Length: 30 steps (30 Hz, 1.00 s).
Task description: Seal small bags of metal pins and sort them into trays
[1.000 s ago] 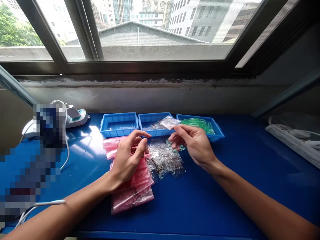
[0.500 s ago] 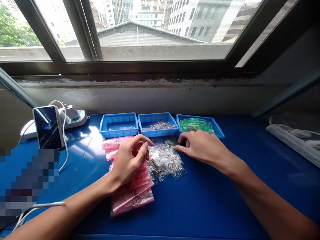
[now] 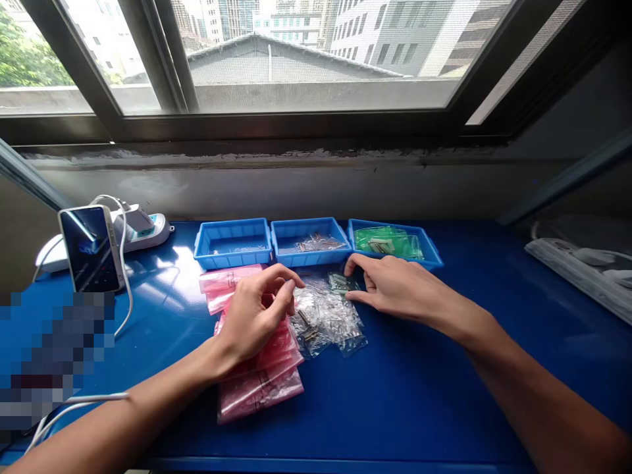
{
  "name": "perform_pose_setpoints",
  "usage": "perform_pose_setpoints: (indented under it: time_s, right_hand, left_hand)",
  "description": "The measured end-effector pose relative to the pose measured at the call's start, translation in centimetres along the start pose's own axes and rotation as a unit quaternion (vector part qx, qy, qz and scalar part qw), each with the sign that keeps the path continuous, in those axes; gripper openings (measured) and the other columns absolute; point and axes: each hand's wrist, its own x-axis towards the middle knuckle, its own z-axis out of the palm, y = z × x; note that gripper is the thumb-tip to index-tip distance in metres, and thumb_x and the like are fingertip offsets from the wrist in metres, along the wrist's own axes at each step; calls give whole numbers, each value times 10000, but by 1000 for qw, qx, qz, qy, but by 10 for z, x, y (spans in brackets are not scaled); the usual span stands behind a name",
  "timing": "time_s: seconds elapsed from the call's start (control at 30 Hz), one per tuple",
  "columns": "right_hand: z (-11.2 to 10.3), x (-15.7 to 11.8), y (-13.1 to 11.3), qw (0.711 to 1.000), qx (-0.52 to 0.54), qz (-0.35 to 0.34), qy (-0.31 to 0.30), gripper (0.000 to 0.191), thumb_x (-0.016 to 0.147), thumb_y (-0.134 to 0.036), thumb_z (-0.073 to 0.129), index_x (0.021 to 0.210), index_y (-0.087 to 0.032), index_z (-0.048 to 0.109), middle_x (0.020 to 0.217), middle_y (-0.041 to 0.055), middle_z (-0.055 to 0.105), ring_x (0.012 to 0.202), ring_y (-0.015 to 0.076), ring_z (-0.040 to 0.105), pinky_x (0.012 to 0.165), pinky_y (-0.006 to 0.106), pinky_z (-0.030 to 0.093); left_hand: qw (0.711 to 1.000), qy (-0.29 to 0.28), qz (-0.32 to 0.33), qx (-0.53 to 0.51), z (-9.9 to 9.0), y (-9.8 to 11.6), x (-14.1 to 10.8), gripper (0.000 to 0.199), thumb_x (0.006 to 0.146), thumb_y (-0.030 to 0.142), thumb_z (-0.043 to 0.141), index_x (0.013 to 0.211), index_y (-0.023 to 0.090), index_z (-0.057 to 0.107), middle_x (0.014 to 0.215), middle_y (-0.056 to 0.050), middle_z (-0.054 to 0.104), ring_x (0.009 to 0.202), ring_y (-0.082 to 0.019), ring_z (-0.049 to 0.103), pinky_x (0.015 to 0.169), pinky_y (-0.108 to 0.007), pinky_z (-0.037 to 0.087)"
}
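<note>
My left hand (image 3: 259, 316) hovers over a stack of pink plastic bags (image 3: 261, 395), fingers loosely curled, with a gap between thumb and index finger and nothing visible in it. My right hand (image 3: 399, 286) is at the right side of a pile of small clear plastic bags (image 3: 328, 316) holding metal pieces. Its thumb and index finger are apart, beside a small clear packet with pale green pieces (image 3: 342, 283) at the back of the pile. Whether the fingertips touch the packet, I cannot tell.
Behind the hands stand three blue trays: the left tray (image 3: 232, 227) with a few small clear items, the middle tray (image 3: 310, 227) with metal pieces, the right tray (image 3: 434, 253) with green packets. A phone (image 3: 91, 249) leans by a power strip (image 3: 155, 236); another power strip (image 3: 582, 270) lies right.
The view has shifted slightly. My right hand's thumb and index finger have spread a little, and the packet with pale green pieces shows more. My left hand stays almost still.
</note>
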Motion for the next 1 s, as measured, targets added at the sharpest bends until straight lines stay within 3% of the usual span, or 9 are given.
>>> perform_pose_setpoints:
  time_s: [0.1, 0.23, 0.33, 0.53, 0.7, 0.87, 1.0]
  right_hand:
    - [0, 0, 4, 1000, 26, -13, 0, 180, 907, -399, 684, 985, -238, 703, 670, 10, 694, 618, 220, 659, 509, 292, 357]
    - [0, 0, 7, 999, 40, -21, 22, 417, 890, -374, 705, 1279, -229, 668, 695, 6, 707, 603, 217, 661, 490, 286, 348]
    - [0, 1, 7, 999, 26, -17, 11, 470, 890, -368, 709, 1334, -224, 654, 691, 6, 703, 590, 216, 658, 488, 283, 342]
    - [-2, 0, 10, 999, 25, -16, -10, 307, 856, -438, 753, 1067, -232, 667, 634, -11, 658, 579, 214, 630, 490, 282, 324]
    - [-3, -2, 13, 998, 39, -36, 15, 222, 829, -397, 745, 906, -238, 611, 625, -19, 619, 556, 189, 578, 493, 279, 309]
    - [-6, -3, 13, 985, 148, -82, 40, 164, 849, -333, 669, 788, -229, 558, 575, -36, 564, 511, 139, 513, 494, 263, 333]
    - [-9, -4, -1, 941, 308, -120, 70, 257, 855, -402, 710, 781, -224, 541, 559, -57, 481, 479, 102, 415, 449, 239, 282]
  left_hand:
    - [1000, -6, -1, 9, 0, 1, -1, 216, 1005, 281, 529, 933, 155, 689, 692, -21, 681, 592, -133, 637, 532, -218, 468]
    - [1000, -10, -2, 24, 1, 0, -1, 226, 1003, 292, 530, 938, 154, 697, 703, -31, 694, 603, -145, 650, 541, -229, 468]
    - [999, -19, -8, 29, 1, -1, -1, 228, 998, 295, 534, 944, 147, 698, 692, -30, 687, 608, -155, 663, 543, -238, 474]
    - [999, -29, 0, 29, 1, -1, -1, 216, 992, 276, 536, 949, 137, 696, 676, -27, 681, 598, -156, 659, 533, -238, 471]
    - [999, -36, 3, 35, 0, 0, -1, 218, 996, 267, 529, 947, 140, 699, 682, -28, 687, 601, -150, 656, 535, -232, 473]
    - [998, -34, 6, 49, 1, 0, -1, 227, 1001, 264, 532, 925, 147, 712, 721, -38, 704, 613, -151, 655, 547, -238, 489]
    - [998, -26, 14, 62, 1, -2, 0, 207, 1008, 278, 571, 999, 161, 741, 880, -72, 768, 743, -177, 700, 620, -255, 543]
